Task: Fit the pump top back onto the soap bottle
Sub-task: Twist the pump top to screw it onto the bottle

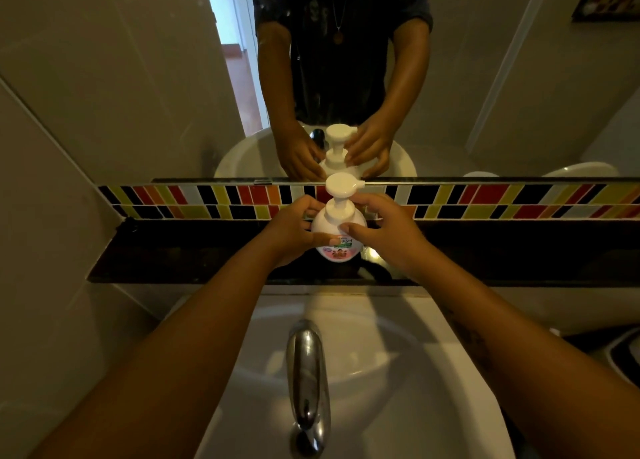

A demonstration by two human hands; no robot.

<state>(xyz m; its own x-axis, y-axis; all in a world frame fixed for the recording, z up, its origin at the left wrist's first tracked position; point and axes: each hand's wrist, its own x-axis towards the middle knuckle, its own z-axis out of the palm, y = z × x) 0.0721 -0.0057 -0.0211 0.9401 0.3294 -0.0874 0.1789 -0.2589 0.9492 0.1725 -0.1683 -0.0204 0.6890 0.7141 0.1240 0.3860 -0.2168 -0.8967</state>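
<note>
Head view. The soap bottle (337,237) is standing upright on the dark ledge (180,261) behind the white basin (398,372), directly ahead of the person and centred between both forearms. Its long axis is running vertically. The white pump top (341,195) is sitting on the bottle's neck, apparently seated, with its nozzle pointing to the right along the band of coloured tiles (502,199). The left hand (292,228) is wrapping around the bottle's left shoulder, thumb lying across the front label, and is bracing the body. The right hand (384,232) is cupping the right shoulder, its fingers (358,204) reaching toward the collar below the pump head; whether they are pinching the collar or only resting against it cannot be told. Both hands are equally near, one on each side of the vertical axis, so any tightening would probably be a twist about that axis. The chrome tap (308,382) is lying below, and the mirror (485,78) is repeating the grasp.
</note>
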